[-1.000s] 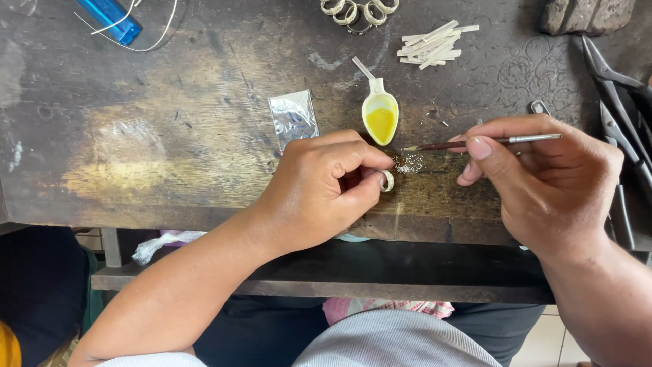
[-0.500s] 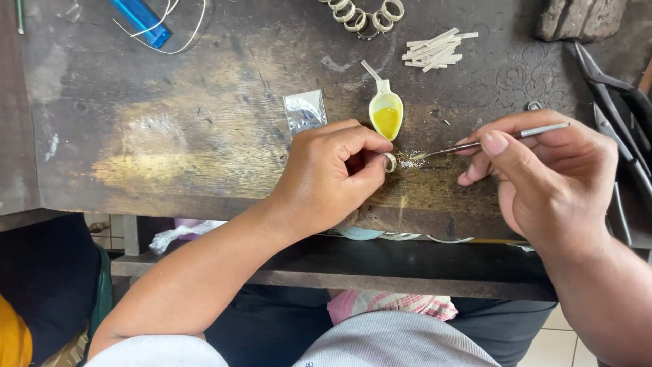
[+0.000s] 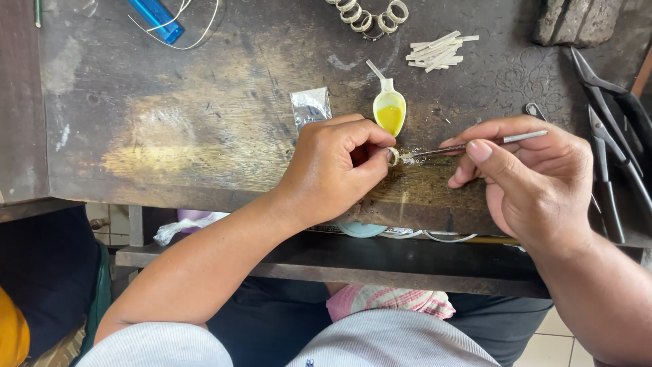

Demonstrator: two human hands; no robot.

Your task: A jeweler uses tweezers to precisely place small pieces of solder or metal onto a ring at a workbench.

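Still pinching: left hand [image 3: 333,170] holds ring [image 3: 392,156] | right hand [image 3: 526,177] grip closed on tweezers [image 3: 475,144], unmoved

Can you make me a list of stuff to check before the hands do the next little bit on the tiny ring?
1. Ring pinched in the left hand: ok.
2. Thin metal tool gripped by the right hand: ok.
3. Tool tip at the ring: ok, touching or not cannot tell.
4. Spoon of yellow liquid upright, close by: ok.
5. Pliers out of the hands' way: ok.
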